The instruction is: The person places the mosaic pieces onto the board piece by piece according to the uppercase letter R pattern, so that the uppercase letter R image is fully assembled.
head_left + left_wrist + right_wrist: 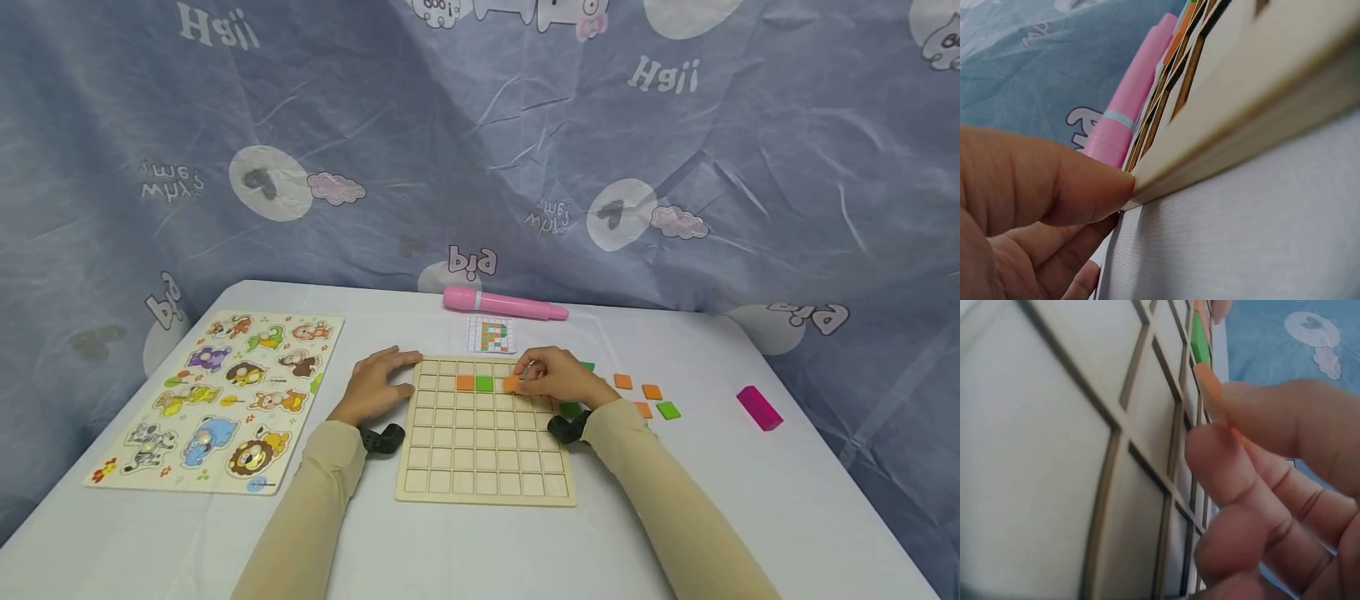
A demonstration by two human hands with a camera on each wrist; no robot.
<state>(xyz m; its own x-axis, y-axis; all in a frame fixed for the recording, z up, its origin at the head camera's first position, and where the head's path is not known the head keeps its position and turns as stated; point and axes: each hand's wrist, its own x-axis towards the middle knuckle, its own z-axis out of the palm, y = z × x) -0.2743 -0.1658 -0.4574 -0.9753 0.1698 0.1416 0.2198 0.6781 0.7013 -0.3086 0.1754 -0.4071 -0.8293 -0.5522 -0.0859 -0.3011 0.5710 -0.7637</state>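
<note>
A wooden grid board (480,499) lies flat on the table, an orange tile (466,382) and a green tile (484,383) side by side in its upper part. Thumb and fingertip of my right hand (558,375) pinch another orange tile (1210,384), tilted over the grid just right of the green one. My left hand (372,385) rests at the board's upper left, its fingers extended; the thumb (1085,190) touches the board's edge in the left wrist view. Beyond the board lies a small card (492,335) printed with a green and orange letter R on a grid.
Loose orange and green tiles (652,392) lie right of the board, some partly hidden by my right hand. A pink pen-shaped thing (506,305) lies behind the card. An animal puzzle board (217,400) lies left, a magenta block (760,408) far right.
</note>
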